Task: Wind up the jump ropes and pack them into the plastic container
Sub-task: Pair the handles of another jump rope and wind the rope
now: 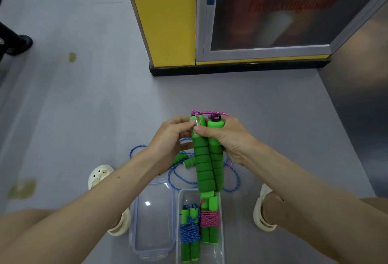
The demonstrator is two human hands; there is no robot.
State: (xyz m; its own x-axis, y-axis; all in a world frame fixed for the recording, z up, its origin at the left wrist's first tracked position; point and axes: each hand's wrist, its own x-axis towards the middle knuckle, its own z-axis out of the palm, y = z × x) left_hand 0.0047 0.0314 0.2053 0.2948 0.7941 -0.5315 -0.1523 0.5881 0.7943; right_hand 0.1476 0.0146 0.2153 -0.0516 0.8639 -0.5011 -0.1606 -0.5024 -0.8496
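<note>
I hold two green foam handles (207,159) of a pink jump rope upright and side by side above the floor. My right hand (228,138) grips both handles near their tops, thumb across the left one. My left hand (170,138) pinches the top of the left handle, where the pink rope (210,113) loops over. A blue jump rope (182,177) with green handles lies loose on the floor beneath. The clear plastic container (220,249) below holds two wound ropes, one blue (190,234) and one pink (210,219).
The container's clear lid (154,219) lies to its left on the grey floor. My feet in white shoes (262,211) flank the container. A yellow pillar with a fire extinguisher cabinet (262,12) stands ahead. A dark wheeled object (16,41) is at far left.
</note>
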